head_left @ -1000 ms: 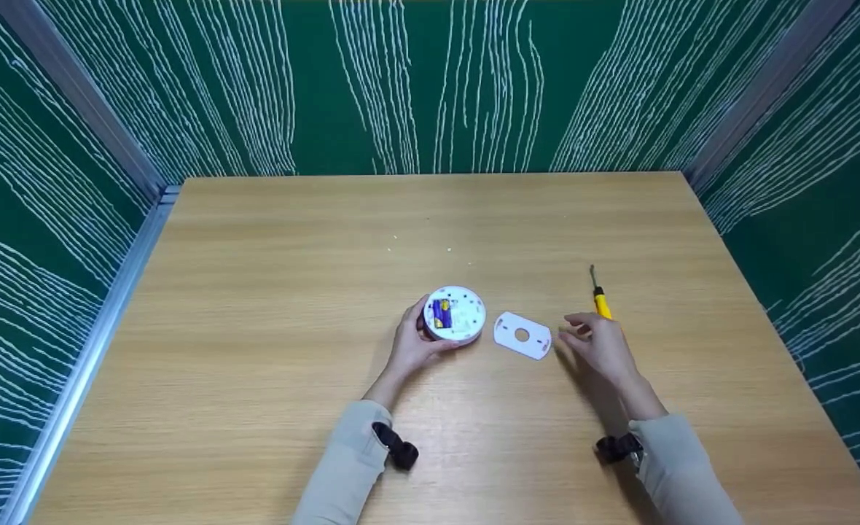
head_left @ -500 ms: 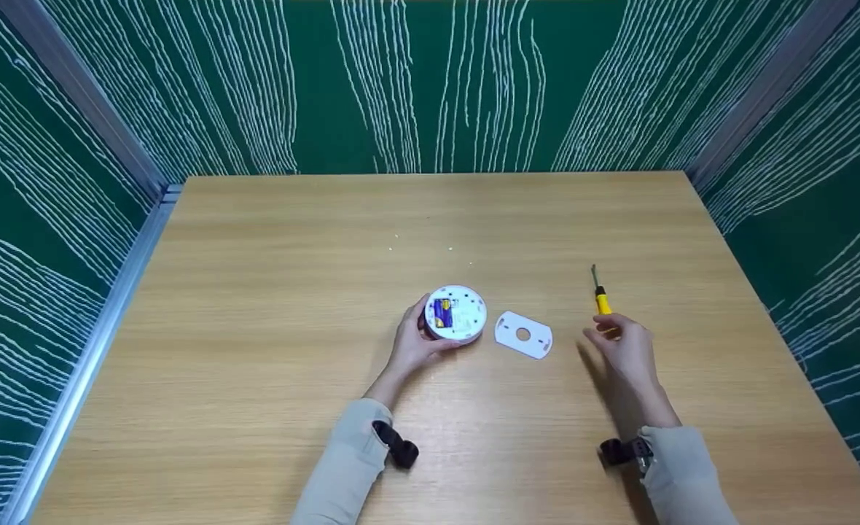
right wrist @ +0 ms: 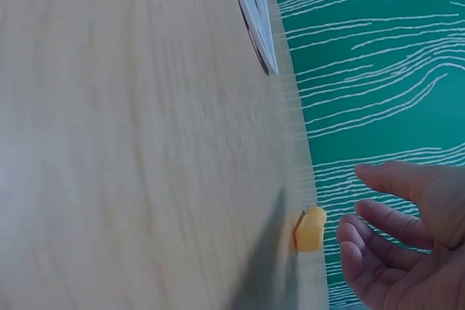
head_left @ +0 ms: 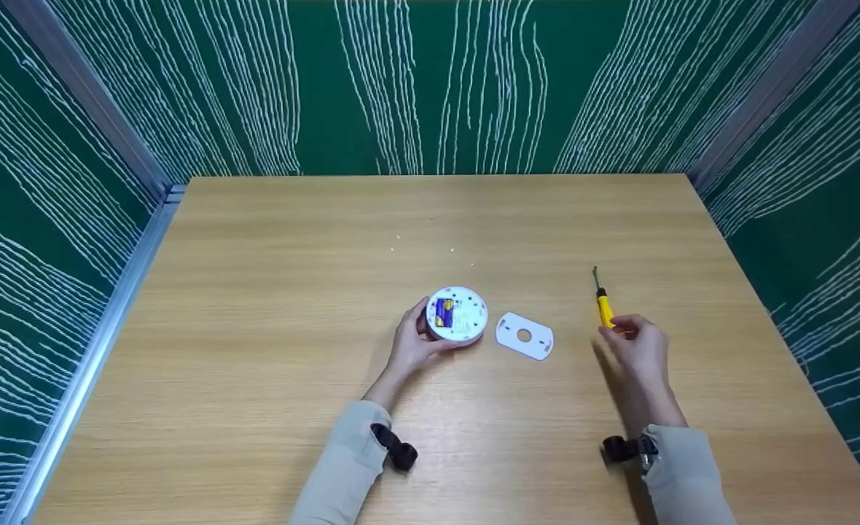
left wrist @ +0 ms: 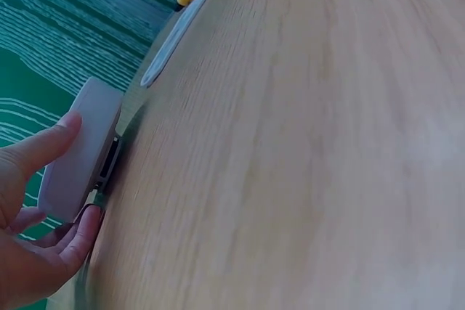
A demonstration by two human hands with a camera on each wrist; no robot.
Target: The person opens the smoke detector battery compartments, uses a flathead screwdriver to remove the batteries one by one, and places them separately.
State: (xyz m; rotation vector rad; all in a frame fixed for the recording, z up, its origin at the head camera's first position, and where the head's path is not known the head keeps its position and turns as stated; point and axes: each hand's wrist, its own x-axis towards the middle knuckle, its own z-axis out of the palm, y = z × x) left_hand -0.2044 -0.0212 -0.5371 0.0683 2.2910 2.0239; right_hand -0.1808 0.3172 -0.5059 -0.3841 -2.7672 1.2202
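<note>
My left hand [head_left: 407, 346] grips a round white smoke detector [head_left: 466, 317], its back turned up and blue-and-yellow batteries [head_left: 444, 312] showing in it. Seen from the left wrist, the thumb presses the casing [left wrist: 81, 152] while the fingers curl round below, with a dark vented part [left wrist: 109, 161] facing the table. A white mounting plate [head_left: 506, 336] with a round central hole lies flat just right of the detector. Beside the handle end of a yellow screwdriver [head_left: 604, 306] hovers my right hand [head_left: 643, 351]; in the right wrist view its fingers are loosely bent, with a gap to the handle [right wrist: 311, 230].
The wooden table [head_left: 291, 277] reaches to green walls [head_left: 459, 87] with white lines at the back and sides. A few small white specks [head_left: 452, 250] lie beyond the detector. A metal rail [head_left: 95, 350] runs along the left edge.
My right hand has moved rightward from near the mounting plate to the screwdriver's handle end, uncovering more of the yellow handle. The left hand and detector stay in place.
</note>
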